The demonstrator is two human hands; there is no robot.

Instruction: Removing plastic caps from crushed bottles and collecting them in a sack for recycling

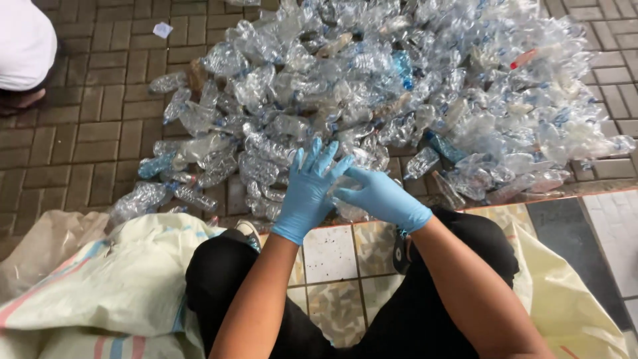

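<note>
Head camera view, looking down at a seated person's two hands in thin blue disposable gloves, held together above the knees. The left hand [308, 189] has its fingers spread and pointing upward, the palm turned toward the other hand. The right hand [382, 197] lies across it, its fingers closed around a crushed clear plastic bottle [350, 211] that shows as a crumpled patch just beneath and between the two gloves; how firmly it is gripped cannot be told. Just beyond the hands, a large heap of flattened clear plastic bottles [399, 86], some with blue labels and caps, spreads over the brown brick paving [86, 126]. The person wears black trousers [219, 279] and sits at the edge of a patterned tiled step [332, 256]. A pale woven plastic sack with pink and blue stripes [113, 286] lies by the left leg, and a yellowish sack [565, 299] lies by the right leg. At the top left corner, part of another person in a white garment [23, 43] is visible.
</note>
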